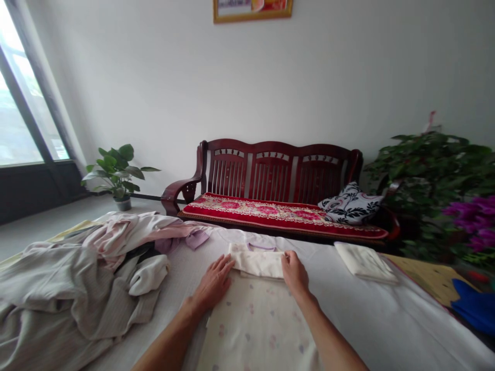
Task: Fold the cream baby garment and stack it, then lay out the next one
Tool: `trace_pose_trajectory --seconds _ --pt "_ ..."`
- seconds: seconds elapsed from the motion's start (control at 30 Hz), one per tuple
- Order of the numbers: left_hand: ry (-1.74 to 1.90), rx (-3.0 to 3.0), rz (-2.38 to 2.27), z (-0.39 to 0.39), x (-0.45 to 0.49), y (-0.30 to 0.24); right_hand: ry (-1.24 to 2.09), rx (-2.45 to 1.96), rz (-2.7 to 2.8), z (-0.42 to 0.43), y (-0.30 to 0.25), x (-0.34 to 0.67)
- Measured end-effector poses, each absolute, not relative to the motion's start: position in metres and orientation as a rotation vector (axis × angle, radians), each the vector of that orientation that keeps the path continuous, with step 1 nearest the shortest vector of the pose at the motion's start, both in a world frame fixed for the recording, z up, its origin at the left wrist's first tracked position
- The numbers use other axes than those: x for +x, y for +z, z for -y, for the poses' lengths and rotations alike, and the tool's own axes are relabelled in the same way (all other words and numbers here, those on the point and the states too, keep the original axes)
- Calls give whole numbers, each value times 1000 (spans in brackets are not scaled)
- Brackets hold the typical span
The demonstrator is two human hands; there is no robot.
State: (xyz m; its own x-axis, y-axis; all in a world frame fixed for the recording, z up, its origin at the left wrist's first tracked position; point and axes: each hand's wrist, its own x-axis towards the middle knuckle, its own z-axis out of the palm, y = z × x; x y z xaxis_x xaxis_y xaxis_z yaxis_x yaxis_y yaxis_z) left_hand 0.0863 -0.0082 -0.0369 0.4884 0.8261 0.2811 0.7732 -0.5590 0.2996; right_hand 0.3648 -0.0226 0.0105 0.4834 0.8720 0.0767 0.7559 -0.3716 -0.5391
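A cream shirt (263, 319) with a small faint print lies spread in front of me, its lavender-edged neckline pointing away. Across its upper part runs a folded-over band of the same pale cloth. My left hand (215, 281) rests at the band's left end with fingers extended, fingertips touching the cloth. At the opposite end, my right hand (295, 273) has its fingers curled and closed on the band's edge. The shirt's lower end runs out of view between my forearms.
A white sheet (348, 319) covers the surface. Left lies a heap of clothes (50, 288); right, a folded white cloth (365, 262) and blue fabric (474, 304). Behind stand a wooden bench (270, 178) with a patterned cushion (351, 205), and potted plants (116, 170).
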Motion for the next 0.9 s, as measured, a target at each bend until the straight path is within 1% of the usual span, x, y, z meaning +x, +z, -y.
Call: trace_pose_trajectory --seconds 0.23,0.4,0.63,0.8,0.9 --pt "571 2608 -1443 13 92 -37 244 -2225 1421 21 0 374" --pt "655 2578 -1440 13 94 -36 168 -2154 1454 15 -4 379" --pt "776 2580 -1354 20 94 -21 64 -2142 1484 18 -4 387" --pt "974 2405 -1422 3 122 -9 -51 -1926 1714 21 8 355" --pt "980 2329 -1430 -19 153 -9 -43 -1797 1897 17 7 323"
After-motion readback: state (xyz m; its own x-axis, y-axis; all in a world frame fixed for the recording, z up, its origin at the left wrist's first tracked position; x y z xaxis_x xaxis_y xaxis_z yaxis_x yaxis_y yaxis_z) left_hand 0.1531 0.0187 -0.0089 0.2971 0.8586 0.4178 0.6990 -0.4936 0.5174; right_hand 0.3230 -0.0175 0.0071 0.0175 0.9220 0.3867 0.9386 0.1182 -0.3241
